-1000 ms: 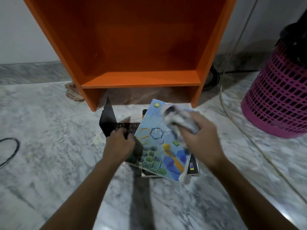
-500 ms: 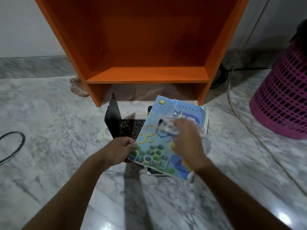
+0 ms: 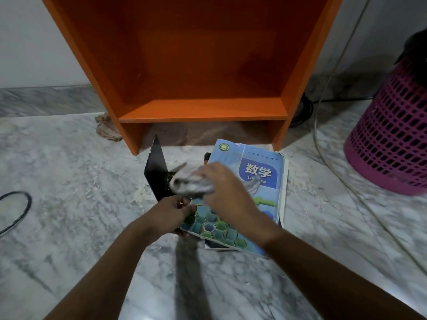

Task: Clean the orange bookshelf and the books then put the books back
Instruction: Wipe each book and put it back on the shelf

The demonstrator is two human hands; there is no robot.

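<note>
Head view. One black cable loop (image 3: 16, 211) lies far left on the marble floor (image 3: 69, 176). One orange bookshelf (image 3: 203, 65) stands centre, at the wall. Just before it stands one black bookend (image 3: 157, 167), upright. Left hand (image 3: 168, 215) pinches the near-left corner of one blue book (image 3: 261, 172), which lies on the floor atop a dark stack; count beneath unclear. Right hand (image 3: 228, 199) clutches one grey cloth (image 3: 191, 183) against the cover. One pink basket (image 3: 390, 144) stands far right.

Single head cam, wide-angle, worn by the person. Looks fwd & down, squarely into the bookshelf's (image 3: 201, 109) open front, at close range. Shelf fills top-centre; floor (image 3: 69, 169) in front of the shelf takes the lower half.
</note>
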